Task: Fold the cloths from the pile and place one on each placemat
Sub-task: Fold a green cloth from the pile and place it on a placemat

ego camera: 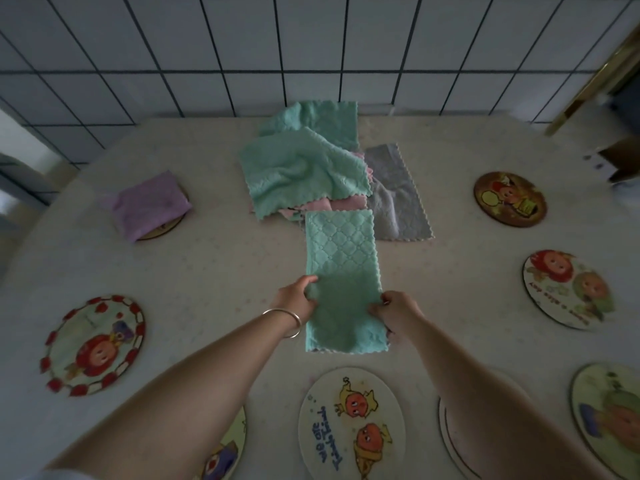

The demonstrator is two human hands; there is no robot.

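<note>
A green cloth, folded into a long narrow strip, lies on the table in front of me. My left hand pinches its left edge and my right hand pinches its right edge, both near the strip's near end. Behind it sits the pile of cloths, green on top with pink and grey beneath. A folded purple cloth rests on the far-left placemat. Round cartoon placemats lie around the table: left, front centre, far right and right.
More placemats lie at the near edge under my arms and at the right corner. A tiled wall backs the table. A cardboard box stands at the far right.
</note>
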